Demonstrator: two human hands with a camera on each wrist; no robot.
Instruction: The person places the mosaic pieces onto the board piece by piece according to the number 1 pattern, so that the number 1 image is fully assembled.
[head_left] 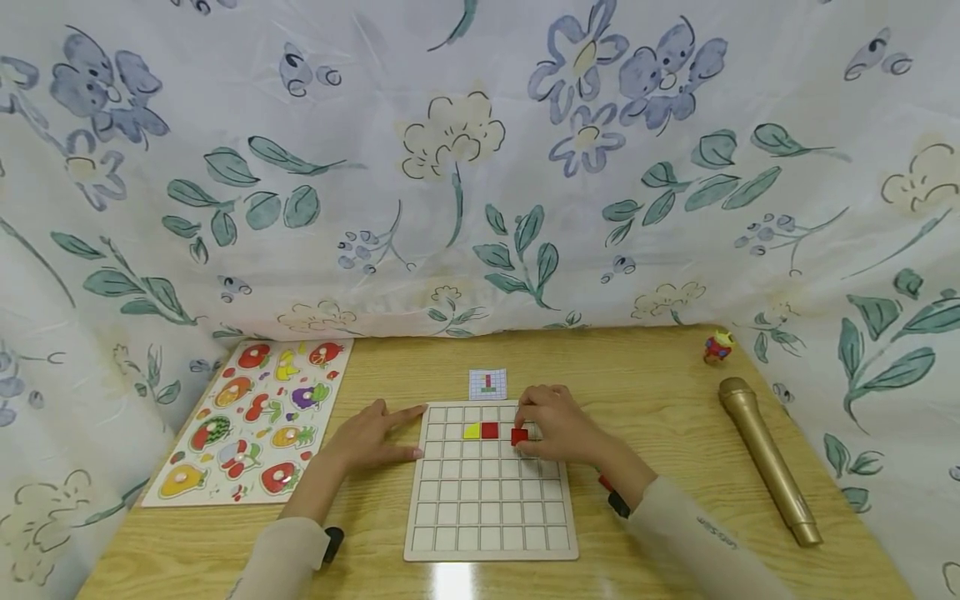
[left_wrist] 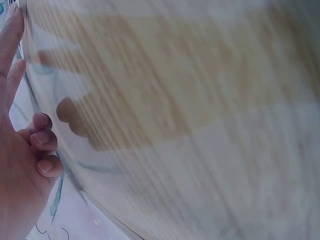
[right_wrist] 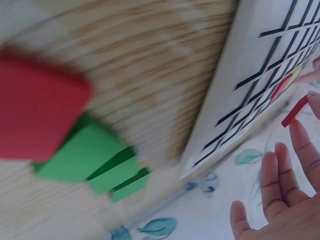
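A wooden grid board (head_left: 491, 492) lies in front of me. Side by side in its upper part sit a yellow piece (head_left: 471, 431) with one slanted corner and a red square tile (head_left: 490, 430). Between thumb and fingertip, my right hand (head_left: 558, 425) pinches another red square tile (head_left: 519, 437) over the board, right of those two. In the right wrist view this pinched tile (right_wrist: 295, 111) is tilted, apart from the board. My left hand (head_left: 375, 437) touches the board's left edge with its thumb and outstretched index finger; its other fingers are curled.
Behind the board lies a small pattern card (head_left: 487, 384). Several green blocks (right_wrist: 112, 170) and a red block (right_wrist: 40, 105) lie right of the board. A fruit puzzle (head_left: 247, 425) is at left; a gold microphone (head_left: 768, 462) and small toy figure (head_left: 717, 347) are at right.
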